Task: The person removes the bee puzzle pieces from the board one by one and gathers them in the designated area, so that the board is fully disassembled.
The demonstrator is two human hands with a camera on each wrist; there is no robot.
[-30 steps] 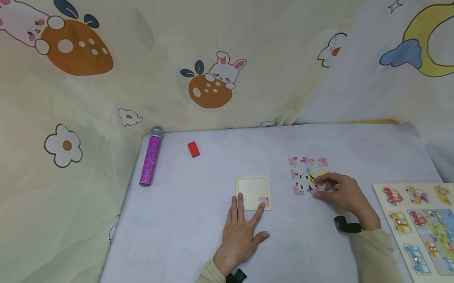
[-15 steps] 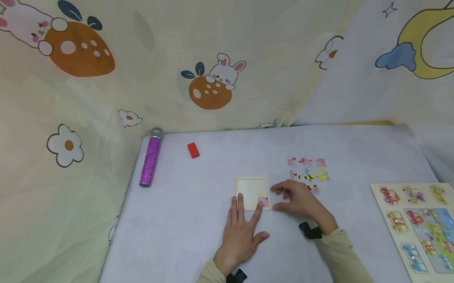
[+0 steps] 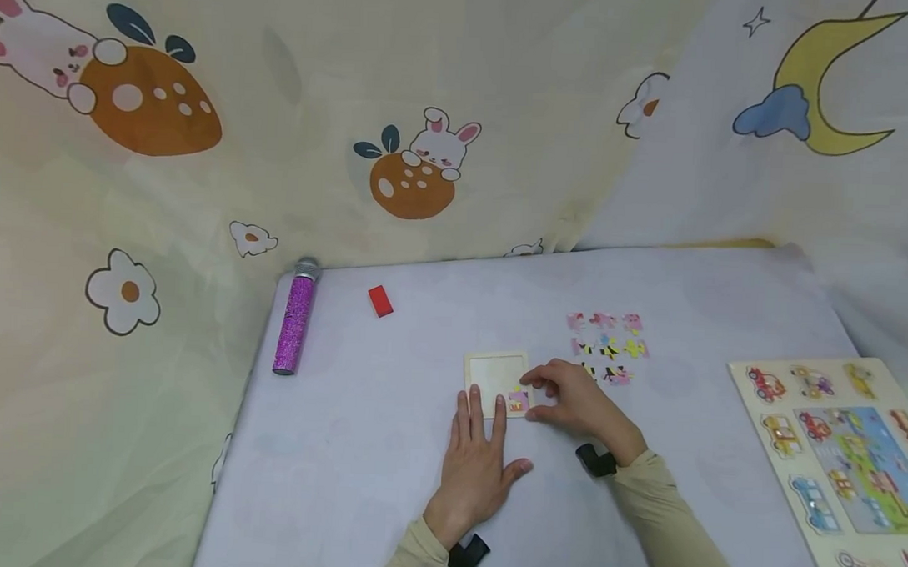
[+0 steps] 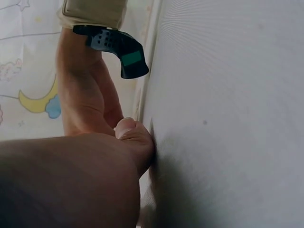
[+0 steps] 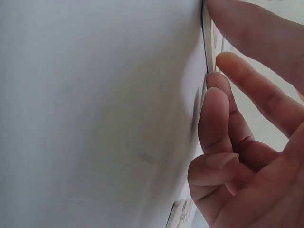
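Observation:
Near the middle of the table lies a small square puzzle frame, with one pink and yellow puzzle piece in its lower right corner. My left hand lies flat with fingers extended, fingertips on the frame's lower part, index finger just left of the piece. At the frame's right edge is my right hand, thumb by the lower corner and index finger higher up, apart from each other. In the right wrist view, the thumb and a fingertip are at the thin frame edge; nothing shows pinched between them.
Loose puzzle pieces lie in rows behind the right hand. A larger vehicle puzzle board occupies the right side. A purple glitter microphone and a red block are at the back left. Printed cloth hangs behind the table.
My right hand has moved left from the loose pieces to the frame's right edge. My left index finger has shifted left, off the piece in the corner. The view has turned slightly.

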